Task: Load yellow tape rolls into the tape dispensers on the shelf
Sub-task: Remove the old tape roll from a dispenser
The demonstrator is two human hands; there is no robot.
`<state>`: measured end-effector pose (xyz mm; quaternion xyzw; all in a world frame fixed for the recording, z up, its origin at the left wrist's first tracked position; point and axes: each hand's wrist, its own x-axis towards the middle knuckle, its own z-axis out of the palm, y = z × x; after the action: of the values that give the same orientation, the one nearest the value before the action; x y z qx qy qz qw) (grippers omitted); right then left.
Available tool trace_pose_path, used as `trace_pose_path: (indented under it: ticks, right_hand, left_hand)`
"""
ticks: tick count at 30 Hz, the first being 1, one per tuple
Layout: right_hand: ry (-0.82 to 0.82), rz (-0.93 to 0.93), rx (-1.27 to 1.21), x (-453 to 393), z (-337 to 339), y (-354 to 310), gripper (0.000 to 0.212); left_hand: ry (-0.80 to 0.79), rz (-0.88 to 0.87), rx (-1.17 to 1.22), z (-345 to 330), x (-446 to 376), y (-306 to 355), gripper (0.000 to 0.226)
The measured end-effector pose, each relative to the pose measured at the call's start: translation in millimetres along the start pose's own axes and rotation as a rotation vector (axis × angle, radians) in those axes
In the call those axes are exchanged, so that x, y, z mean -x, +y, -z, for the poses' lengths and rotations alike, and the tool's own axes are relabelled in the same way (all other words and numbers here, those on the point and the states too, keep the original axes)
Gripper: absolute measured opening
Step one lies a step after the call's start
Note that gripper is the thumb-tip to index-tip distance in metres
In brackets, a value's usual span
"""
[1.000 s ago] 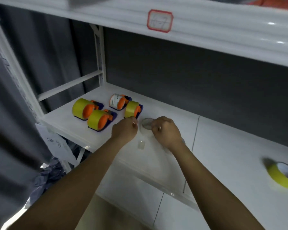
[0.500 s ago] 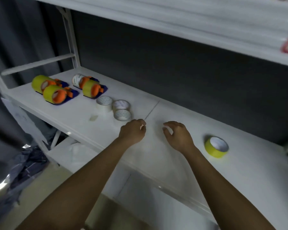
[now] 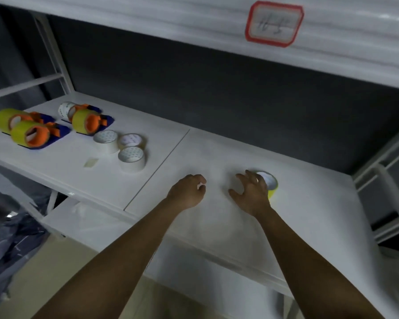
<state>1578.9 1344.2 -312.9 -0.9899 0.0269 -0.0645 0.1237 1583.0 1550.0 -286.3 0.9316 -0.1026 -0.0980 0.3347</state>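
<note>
On the white shelf point(image 3: 228, 148), far left, there are 4 tape dispensers with orange hubs and blue bases. 3 of them carry yellow rolls: the left one point(image 3: 8, 120), the front one point(image 3: 29, 134) and the right one point(image 3: 85, 122). The 4th dispenser point(image 3: 67, 109), at the back, has a white roll on it. Just right of that bunch sit 3 loose white tape rolls lying flat: 1 on the left point(image 3: 105, 140), 1 at the back point(image 3: 131, 140), 1 in front point(image 3: 131, 158), the last 2 touching or nearly so. A small pale scrap point(image 3: 90, 162) lies on the shelf in front of them.

Only 1 loose yellow tape roll point(image 3: 271, 185) is in sight, lying flat on the right half of the shelf, well apart from the dispensers. The right hand point(image 3: 251, 192) is spread wide over its near left side, fingers splayed and partly covering it, not really wrapped round it yet; can't tell if they touch. The left hand point(image 3: 189, 192) is loosely curled with thumb and forefinger tips together, maybe pinching something tiny and pale, too small to say.

Compared with half a second back, the right hand has moved over to the yellow roll, which used to sit clear of it. The left hand looks about the same. A red-bordered label point(image 3: 274, 23) on the upper shelf edge is now fully in view.
</note>
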Motion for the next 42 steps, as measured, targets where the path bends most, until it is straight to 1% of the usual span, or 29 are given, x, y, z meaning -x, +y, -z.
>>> trace_pose_path:
  ticks: [3,5,7,8,11,13,14,16,17,18,19,20,23,26,29,32,34,38,42]
  right_hand:
    - [0.035,-0.069,-0.016,2.9,-1.3,22.7,0.063]
    - [0.089,-0.103,-0.046,6.7,-0.7,35.9,0.068]
    - [0.122,-0.122,-0.088,4.9,2.3,49.5,0.078]
    - [0.112,-0.138,-0.114,0.4,4.8,56.0,0.085]
    - [-0.016,-0.141,-0.097,-20.5,10.9,70.5,0.104]
    - [-0.158,-0.139,-0.047,-35.5,11.9,76.9,0.108]
    - [-0.227,-0.134,-0.029,-41.9,10.9,79.7,0.105]
    - [-0.307,-0.099,-0.022,-48.9,5.9,81.7,0.09]
    - [-0.292,-0.089,-0.025,-49.3,3.8,78.4,0.079]
    - [-0.243,-0.08,-0.032,-48.5,2.8,71.4,0.071]
    - [-0.182,-0.056,-0.044,-47.2,2.7,60.7,0.066]
    - [-0.124,-0.016,-0.066,-46.1,3.1,46.6,0.066]
    - [-0.015,0.144,-0.206,-43.5,5.7,-10.7,0.075]
    - [-0.017,0.303,-0.348,-37.6,3.5,-77.6,0.074]
    - [-0.06,0.386,-0.46,-34.8,-4.7,-146.5,0.069]
    - [-0.109,0.422,-0.537,-34.8,-18.3,-218.3,0.066]
    - [-0.131,0.427,-0.538,-35.7,-30.2,-268.1,0.07]
    - [-0.176,0.414,-0.541,-36.4,-54.9,-360.0,0.071]
    - [-0.23,0.363,-0.571,-33.6,-82.5,-425.5,0.067]
  left_hand:
    - [0.015,0.005,0.001,-11.2,-1.2,4.9,0.031]
    - [0.015,0.021,0.004,-19.4,-1.1,8.5,0.03]
    - [0.021,0.035,0.019,-27.1,-3.7,15.1,0.03]
    - [0.026,0.041,0.034,-31.4,-5.0,18.6,0.03]
    - [0.009,0.07,0.076,-45.1,-3.1,28.0,0.03]
    - [-0.03,0.097,0.105,-50.8,1.3,30.3,0.032]
    - [-0.043,0.114,0.122,-51.6,4.3,29.6,0.032]
    - [-0.042,0.136,0.143,-49.3,12.6,24.9,0.033]
    - [-0.032,0.139,0.15,-46.3,17.8,20.9,0.033]
    - [-0.017,0.142,0.156,-42.5,23.2,16.1,0.032]
    - [0.004,0.146,0.163,-37.5,28.2,10.9,0.031]
    - [0.035,0.155,0.175,-32.0,32.8,5.1,0.03]
    - [0.161,0.212,0.22,-13.2,46.2,-14.1,0.027]
    - [0.305,0.275,0.24,10.7,61.2,-39.9,0.026]
    - [0.401,0.309,0.267,44.1,76.7,-75.3,0.025]
    - [0.46,0.313,0.28,83.8,93.4,-119.8,0.025]
    - [0.485,0.313,0.292,110.5,106.4,-154.2,0.024]
    - [0.485,0.332,0.3,169.6,133.3,-226.9,0.022]
    - [0.483,0.33,0.276,218.1,147.4,-294.6,0.024]
